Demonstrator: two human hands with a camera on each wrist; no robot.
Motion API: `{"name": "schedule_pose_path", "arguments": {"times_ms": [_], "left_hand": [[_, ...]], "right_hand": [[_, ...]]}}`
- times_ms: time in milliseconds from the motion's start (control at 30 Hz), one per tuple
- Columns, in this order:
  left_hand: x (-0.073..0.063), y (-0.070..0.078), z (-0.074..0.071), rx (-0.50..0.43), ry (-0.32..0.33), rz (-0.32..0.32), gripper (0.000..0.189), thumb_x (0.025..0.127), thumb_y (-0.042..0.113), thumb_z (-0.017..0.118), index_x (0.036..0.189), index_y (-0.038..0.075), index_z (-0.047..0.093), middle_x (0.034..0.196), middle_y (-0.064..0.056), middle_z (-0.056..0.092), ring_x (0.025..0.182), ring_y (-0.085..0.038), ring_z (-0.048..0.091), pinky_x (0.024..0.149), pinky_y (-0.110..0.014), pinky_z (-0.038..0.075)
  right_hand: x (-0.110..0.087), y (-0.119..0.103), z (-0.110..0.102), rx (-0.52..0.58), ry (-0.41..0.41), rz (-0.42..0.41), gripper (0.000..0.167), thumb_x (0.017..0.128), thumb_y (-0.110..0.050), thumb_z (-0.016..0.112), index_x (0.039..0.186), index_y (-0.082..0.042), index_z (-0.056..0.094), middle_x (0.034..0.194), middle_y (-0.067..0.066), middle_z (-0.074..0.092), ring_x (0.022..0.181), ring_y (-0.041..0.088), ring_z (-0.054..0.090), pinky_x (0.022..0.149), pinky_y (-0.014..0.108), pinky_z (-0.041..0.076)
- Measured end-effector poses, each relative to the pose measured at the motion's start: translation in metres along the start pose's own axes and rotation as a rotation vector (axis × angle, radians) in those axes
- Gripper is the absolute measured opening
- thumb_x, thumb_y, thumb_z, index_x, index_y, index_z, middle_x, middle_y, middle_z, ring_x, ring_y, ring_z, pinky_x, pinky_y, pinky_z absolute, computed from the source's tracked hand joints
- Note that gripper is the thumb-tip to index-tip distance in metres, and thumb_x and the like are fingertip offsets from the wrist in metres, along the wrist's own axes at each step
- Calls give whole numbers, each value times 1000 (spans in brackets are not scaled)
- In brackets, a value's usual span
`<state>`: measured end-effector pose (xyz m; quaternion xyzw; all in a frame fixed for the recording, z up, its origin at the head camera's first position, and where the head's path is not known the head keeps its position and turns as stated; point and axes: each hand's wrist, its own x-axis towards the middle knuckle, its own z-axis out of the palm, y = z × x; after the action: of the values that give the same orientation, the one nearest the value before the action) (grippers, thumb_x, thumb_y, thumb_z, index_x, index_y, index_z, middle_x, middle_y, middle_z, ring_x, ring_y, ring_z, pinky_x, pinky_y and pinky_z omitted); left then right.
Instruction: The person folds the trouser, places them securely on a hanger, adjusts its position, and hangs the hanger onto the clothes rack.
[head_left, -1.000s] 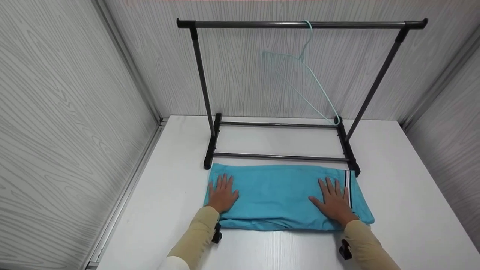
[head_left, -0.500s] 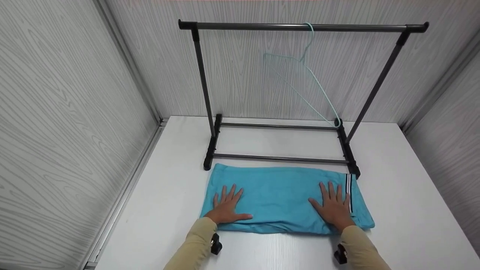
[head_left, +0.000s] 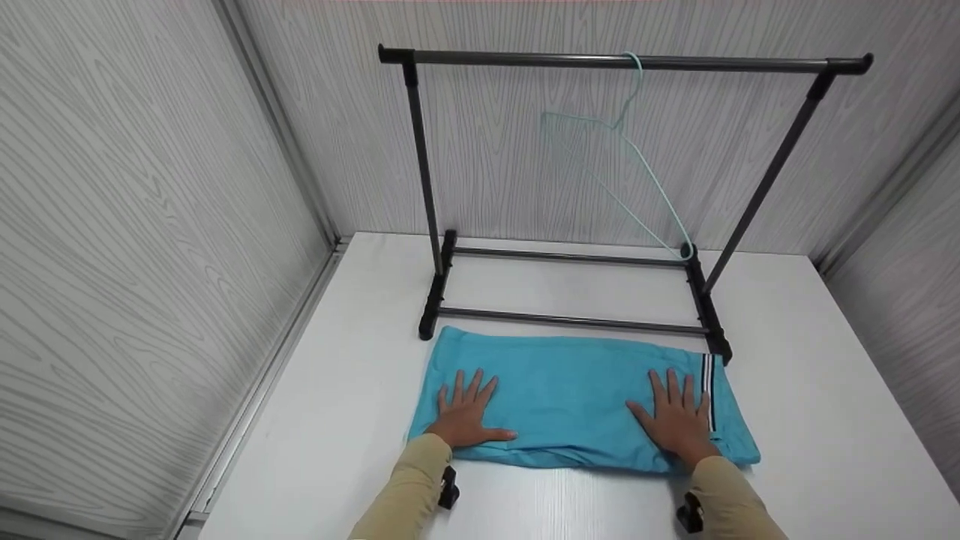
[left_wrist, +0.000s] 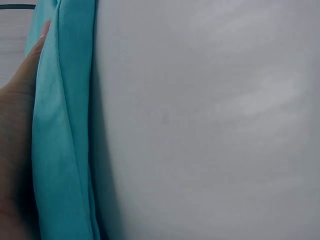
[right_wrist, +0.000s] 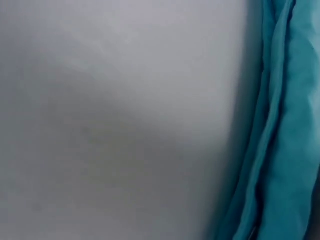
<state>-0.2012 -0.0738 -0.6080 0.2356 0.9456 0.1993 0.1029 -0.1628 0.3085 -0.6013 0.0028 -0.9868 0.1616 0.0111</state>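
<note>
Folded turquoise garment (head_left: pixel 566 394): directly beneath both palms, flat on the white table (head_left: pixel 360 390); trousers or top, cannot tell from the folded shape
Long axis: running crosswise from the left palm to the right palm, across the general line of the fingers
Left hand (head_left: pixel 463 421): palm-down on the cloth near the left short end; spread wide, with straight fingers pointing away from the body and thumb stretched towards the opposite hand; holding nothing
Right hand (head_left: pixel 677 421): palm-down near the right short end; likewise spread wide, with thumb angled inward; holding nothing
Striped band (head_left: pixel 707 386): just outside the right little finger; crossing the garment the short way
Rucked fold (head_left: pixel 566 455): along the near edge, between the heels of the two hands; seen from the left wrist as stacked layers right beside the hand
Nearer hand: neither for the garment as a whole, being touched by both; left for the rucked fold, by way of the outstretched thumb
Black garment rack (head_left: pixel 525 59): beyond the fingertips of both hands; with the right foot close to the garment's far corner, touching or apart, cannot tell
Pale green wire hanger (head_left: pixel 654 176): hooked on the top bar, well beyond the fingertips; nearer to the right hand
</note>
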Motion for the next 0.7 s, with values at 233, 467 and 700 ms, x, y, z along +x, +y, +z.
{"name": "schedule_pose_path", "arguments": {"times_ms": [233,467,700], "left_hand": [[10,-8,11,18,35,-8,111,65,86,46,151,23,12,156,-6,1,138,-38,-12,101,-65,-3],[11,-8,12,42,32,-8,114,63,89,41,151,23,12,156,-6,1,138,-37,-12,101,-64,-2],[3,-4,1,44,5,-22,110,67,84,47,150,20,13,155,-9,2,138,-39,-9,102,-64,-1]], "right_hand": [[14,0,-50,218,-208,-9,73,94,-46,48,142,4,27,144,32,21,131,51,14,100,67,10],[33,-1,-122,537,36,30,46,100,-29,41,130,5,47,122,26,52,109,39,52,87,48,43],[56,-33,-186,491,322,2,36,99,-25,43,121,0,56,110,18,61,97,27,58,69,23,44]]}}
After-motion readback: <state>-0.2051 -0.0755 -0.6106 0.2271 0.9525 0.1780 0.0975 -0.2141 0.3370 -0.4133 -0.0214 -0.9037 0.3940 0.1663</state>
